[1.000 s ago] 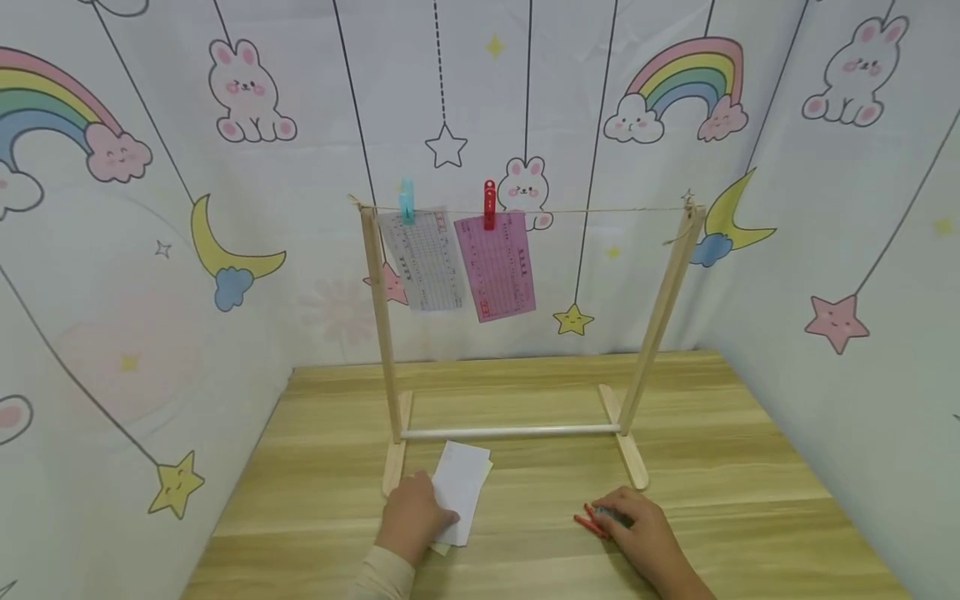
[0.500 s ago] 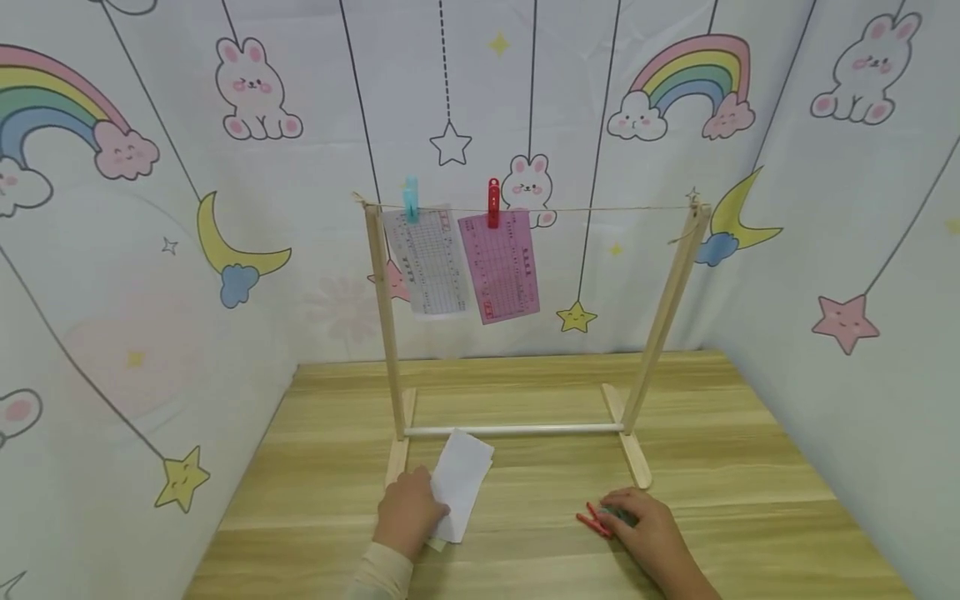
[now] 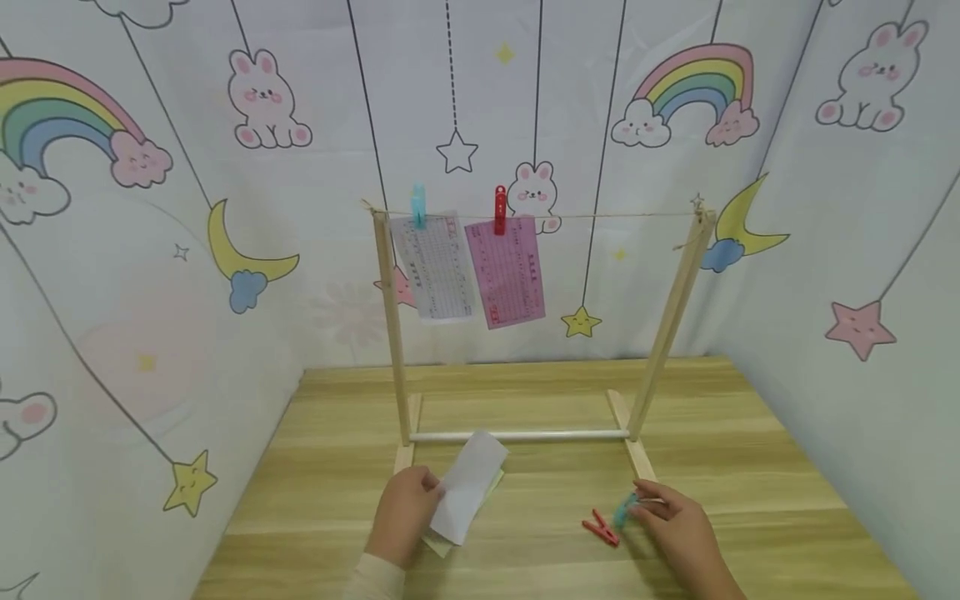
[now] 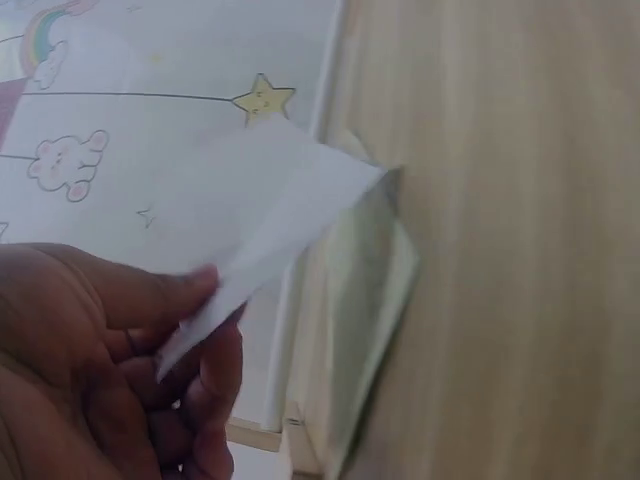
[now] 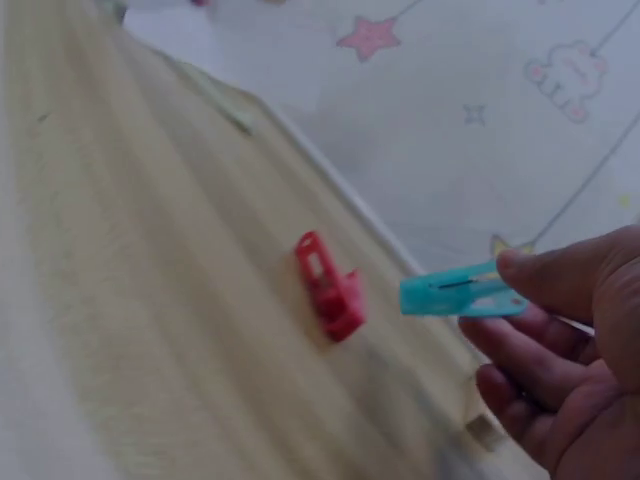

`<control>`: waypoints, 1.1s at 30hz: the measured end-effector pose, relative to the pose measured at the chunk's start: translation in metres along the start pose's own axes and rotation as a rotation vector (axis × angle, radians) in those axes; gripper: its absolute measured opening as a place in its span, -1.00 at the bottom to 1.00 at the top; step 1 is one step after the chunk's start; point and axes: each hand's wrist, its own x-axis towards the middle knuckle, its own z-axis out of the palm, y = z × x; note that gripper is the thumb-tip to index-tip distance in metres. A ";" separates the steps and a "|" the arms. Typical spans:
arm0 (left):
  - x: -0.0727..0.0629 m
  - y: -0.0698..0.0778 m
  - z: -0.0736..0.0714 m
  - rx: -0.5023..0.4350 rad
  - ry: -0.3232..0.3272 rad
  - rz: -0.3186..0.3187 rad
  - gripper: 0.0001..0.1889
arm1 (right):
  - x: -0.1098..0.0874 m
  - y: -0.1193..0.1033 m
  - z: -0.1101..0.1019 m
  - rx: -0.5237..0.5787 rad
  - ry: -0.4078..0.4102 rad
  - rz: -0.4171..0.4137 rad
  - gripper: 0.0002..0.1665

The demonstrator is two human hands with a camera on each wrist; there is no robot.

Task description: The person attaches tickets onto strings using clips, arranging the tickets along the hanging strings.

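Observation:
My left hand pinches a white paper slip by its edge between thumb and fingers; in the left wrist view the slip tilts up off the table. Under it lies a pale yellow-green slip. At the right, my right hand holds a light blue clothespin between thumb and fingers, its jaw end pointing away from the palm. A red clothespin lies on the table just left of it. On the string hang a printed white slip and a pink slip.
A wooden stand with two posts and a white crossbar stands behind the hands. A string runs between its post tops. A blue clothespin and a red one grip the hung slips. Patterned cloth surrounds the wooden table.
My right hand has picked up the light blue clothespin, leaving the red one on the table. My left hand has lifted the white slip's edge from the slip beneath.

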 end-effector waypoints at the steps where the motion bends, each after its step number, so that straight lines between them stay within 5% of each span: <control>1: 0.000 0.001 -0.003 -0.045 -0.006 0.011 -0.92 | 0.001 -0.002 -0.004 0.017 -0.001 0.011 -0.41; 7: 0.014 0.029 -0.019 -0.334 -0.032 0.053 -0.89 | 0.013 -0.044 -0.036 0.090 -0.012 -0.063 -0.41; 14: 0.042 0.105 -0.041 -0.527 0.008 0.087 -0.90 | 0.040 -0.149 -0.079 0.172 0.039 -0.422 -0.57; 19: 0.063 0.156 -0.050 -0.585 0.042 0.169 -0.90 | 0.052 -0.230 -0.102 0.068 0.065 -0.588 -0.64; 26: 0.091 0.210 -0.048 -0.741 -0.006 0.209 -0.89 | 0.078 -0.324 -0.110 0.105 0.044 -0.630 -0.66; 33: 0.102 0.237 -0.039 -0.883 -0.080 0.150 -0.89 | 0.103 -0.391 -0.100 -0.029 0.044 -0.625 -0.80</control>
